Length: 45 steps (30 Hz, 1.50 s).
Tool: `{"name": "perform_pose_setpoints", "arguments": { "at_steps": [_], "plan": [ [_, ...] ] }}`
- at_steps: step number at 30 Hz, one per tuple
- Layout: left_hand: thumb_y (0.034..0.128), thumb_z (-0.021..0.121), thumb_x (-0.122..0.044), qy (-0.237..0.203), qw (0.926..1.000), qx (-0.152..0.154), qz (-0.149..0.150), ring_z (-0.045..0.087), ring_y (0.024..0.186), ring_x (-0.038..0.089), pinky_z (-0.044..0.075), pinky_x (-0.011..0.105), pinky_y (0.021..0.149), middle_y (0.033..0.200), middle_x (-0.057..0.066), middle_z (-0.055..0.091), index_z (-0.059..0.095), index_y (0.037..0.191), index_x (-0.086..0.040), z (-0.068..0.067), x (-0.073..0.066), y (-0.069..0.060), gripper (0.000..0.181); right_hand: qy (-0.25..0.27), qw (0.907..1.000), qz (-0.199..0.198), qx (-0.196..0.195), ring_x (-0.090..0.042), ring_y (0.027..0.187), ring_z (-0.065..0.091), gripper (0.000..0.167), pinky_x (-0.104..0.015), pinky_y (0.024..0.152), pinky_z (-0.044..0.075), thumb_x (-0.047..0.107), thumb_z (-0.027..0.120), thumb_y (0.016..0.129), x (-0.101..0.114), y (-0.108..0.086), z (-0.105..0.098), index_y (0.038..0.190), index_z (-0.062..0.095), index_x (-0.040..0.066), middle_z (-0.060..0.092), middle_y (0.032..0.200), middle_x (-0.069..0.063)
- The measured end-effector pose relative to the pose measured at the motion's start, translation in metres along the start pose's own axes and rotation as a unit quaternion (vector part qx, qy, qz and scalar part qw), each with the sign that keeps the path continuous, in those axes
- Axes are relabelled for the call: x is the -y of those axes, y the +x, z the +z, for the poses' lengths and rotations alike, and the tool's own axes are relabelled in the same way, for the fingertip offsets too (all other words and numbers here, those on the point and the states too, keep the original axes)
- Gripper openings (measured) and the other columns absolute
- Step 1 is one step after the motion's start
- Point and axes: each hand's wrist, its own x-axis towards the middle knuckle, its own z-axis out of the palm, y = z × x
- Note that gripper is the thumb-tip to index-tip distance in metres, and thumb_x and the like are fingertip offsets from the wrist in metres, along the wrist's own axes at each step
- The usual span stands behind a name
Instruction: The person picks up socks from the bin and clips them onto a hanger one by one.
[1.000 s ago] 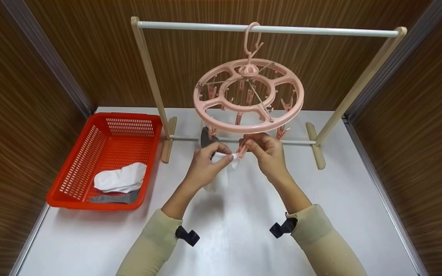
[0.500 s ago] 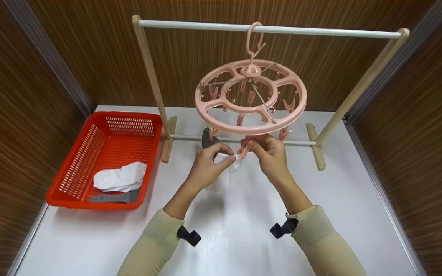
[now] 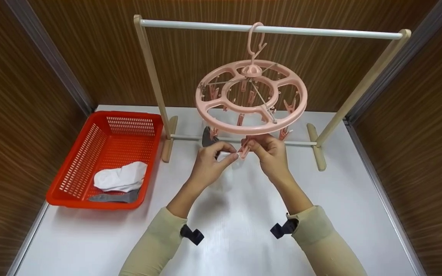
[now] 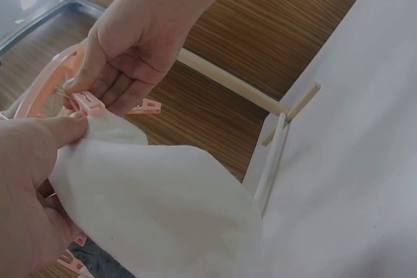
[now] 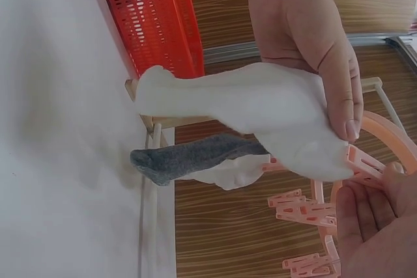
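Wood-grain panels (image 3: 109,57) are set around a white tabletop (image 3: 244,245) on three sides. Nearest, two light sleeves (image 3: 152,241) are stretched forward over it, with a black device (image 3: 193,234) worn at each wrist. On the left, a red basket (image 3: 94,206) is set on the tabletop; in its near right corner a white sock (image 3: 119,177) is laid, with a grey strip of fabric (image 3: 115,197) beside it along the near wall.

Farther in, both hands are raised above the tabletop and turned toward each other. By the left hand (image 3: 210,165), a second white sock (image 5: 247,99) is pinched near its upper edge between thumb and fingertips, its length hanging down. By the right hand (image 3: 271,153), a pink clip (image 5: 365,166) is squeezed between thumb and curled fingers. The sock's edge is brought to the clip's tip; whether it is gripped there cannot be told.

Above, a round pink hanger (image 3: 251,129) is hooked over the white rail (image 3: 190,25) of a wooden stand (image 3: 150,73). Beyond the held sock, a grey sock (image 5: 195,157) and another white piece (image 5: 231,172) are suspended.
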Motion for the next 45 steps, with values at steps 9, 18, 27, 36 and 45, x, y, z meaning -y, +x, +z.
{"name": "perform_pose_setpoints", "arguments": {
  "at_steps": [9, 18, 27, 36, 45],
  "plan": [
    [0.0891, 0.075, -0.027, 0.085, 0.9942, -0.031, 0.059, 0.061, 0.08, 0.007, 0.052, 0.034, 0.074, 0.093, -0.007, 0.075, 0.071, 0.094, -0.015, 0.002, -0.006, 0.005, 0.014, -0.009, 1.0, -0.001, 0.004, -0.018, 0.084, 0.072, 0.015, -0.033, 0.082, 0.059, -0.003, 0.061, 0.095, -0.001, 0.001, 0.0, 0.104, 0.067, -0.014, 0.072, 0.093, -0.025],
    [0.0849, 0.078, -0.025, 0.064, 0.9944, -0.036, 0.076, 0.068, 0.086, 0.005, 0.054, 0.029, 0.072, 0.097, -0.005, 0.076, 0.071, 0.1, -0.014, 0.002, -0.008, 0.004, 0.02, -0.01, 0.9999, 0.005, -0.012, -0.015, 0.079, 0.071, 0.013, -0.03, 0.077, 0.059, -0.006, 0.06, 0.095, -0.002, 0.0, 0.002, 0.101, 0.067, -0.015, 0.071, 0.09, -0.026],
    [0.0879, 0.076, -0.013, -0.025, 0.9984, 0.03, 0.04, 0.071, 0.088, 0.008, 0.055, 0.024, 0.07, 0.102, 0.004, 0.077, 0.067, 0.126, -0.011, -0.008, -0.002, -0.003, 0.039, -0.02, 0.9993, 0.003, -0.03, -0.015, 0.08, 0.071, 0.014, -0.03, 0.076, 0.06, -0.006, 0.061, 0.094, -0.002, 0.0, 0.0, 0.102, 0.067, -0.017, 0.07, 0.09, -0.03],
    [0.0882, 0.077, -0.021, 0.063, 0.9965, -0.028, 0.046, 0.043, 0.057, 0.004, 0.035, 0.021, 0.053, 0.064, -0.005, 0.06, 0.073, 0.114, -0.01, -0.001, -0.005, -0.003, 0.029, -0.009, 0.9999, 0.0, -0.013, -0.02, 0.083, 0.072, 0.013, -0.034, 0.079, 0.06, 0.002, 0.065, 0.095, -0.003, 0.0, 0.0, 0.103, 0.07, -0.007, 0.071, 0.092, -0.024],
    [0.0882, 0.075, -0.027, 0.086, 0.9924, -0.068, 0.056, 0.036, 0.054, 0.006, 0.031, 0.022, 0.052, 0.06, -0.006, 0.049, 0.076, 0.099, -0.011, 0.008, -0.009, -0.003, 0.019, -0.02, 0.9998, -0.002, -0.005, -0.018, 0.083, 0.071, 0.016, -0.031, 0.078, 0.059, -0.004, 0.061, 0.094, -0.001, -0.001, -0.002, 0.106, 0.068, -0.012, 0.071, 0.093, -0.024]
  ]
}}
